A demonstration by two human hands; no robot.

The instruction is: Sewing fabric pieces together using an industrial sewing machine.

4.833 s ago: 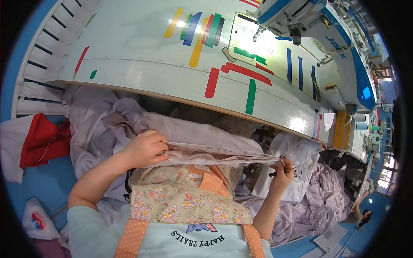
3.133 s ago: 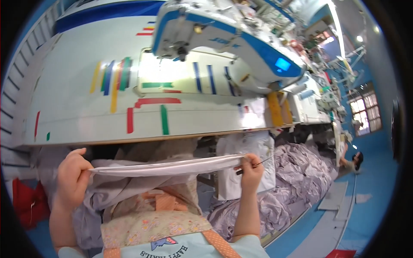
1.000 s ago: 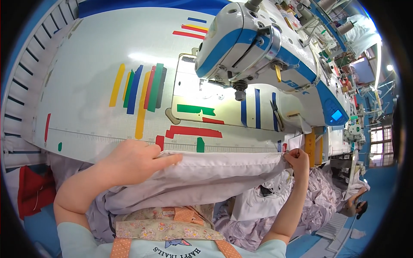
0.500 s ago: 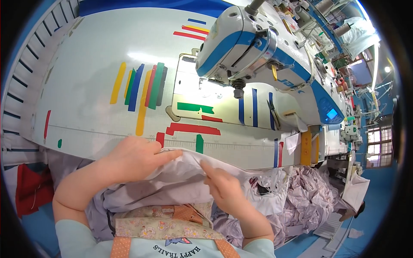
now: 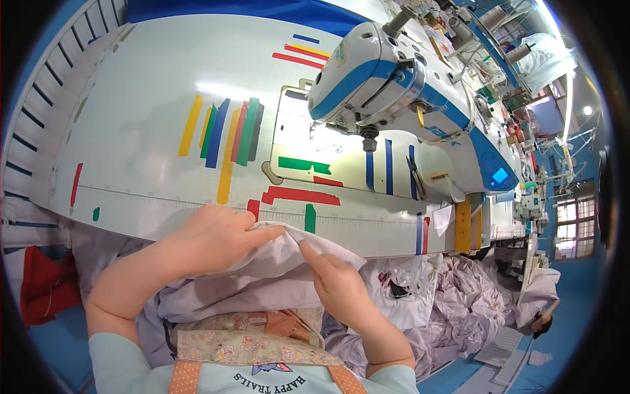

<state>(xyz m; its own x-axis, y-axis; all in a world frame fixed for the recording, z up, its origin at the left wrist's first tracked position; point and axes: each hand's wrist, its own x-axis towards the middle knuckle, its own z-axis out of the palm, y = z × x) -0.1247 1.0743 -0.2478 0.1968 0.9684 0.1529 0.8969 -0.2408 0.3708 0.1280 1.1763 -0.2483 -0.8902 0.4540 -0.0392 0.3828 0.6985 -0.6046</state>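
A large pale lilac-white cloth (image 5: 262,272) lies gathered over my lap, its folded edge raised against the front of the sewing table (image 5: 151,184). My left hand (image 5: 213,240) is closed on that edge, index finger laid along it and the thumb hidden. Close by on the right, my right hand (image 5: 338,285) grips the same edge, its index fingertip against the fold and its other fingers bent under. Between the two fingertips a short crease shows in the cloth. To the right of my right fingertip, the cloth tapers to a loose corner.
Beyond my hands stands a white and blue sewing machine (image 5: 407,85). Coloured tape strips (image 5: 249,134) and a printed ruler mark the tabletop. Thread snips (image 5: 415,176) lie beside the machine. Crumpled cloth (image 5: 469,302) is heaped at the right; a red cloth (image 5: 49,285) hangs at the left.
My right index fingertip has shifted slightly left, closer to my left hand. The loose cloth corner beside it now stands out more. The whole view has moved a little.
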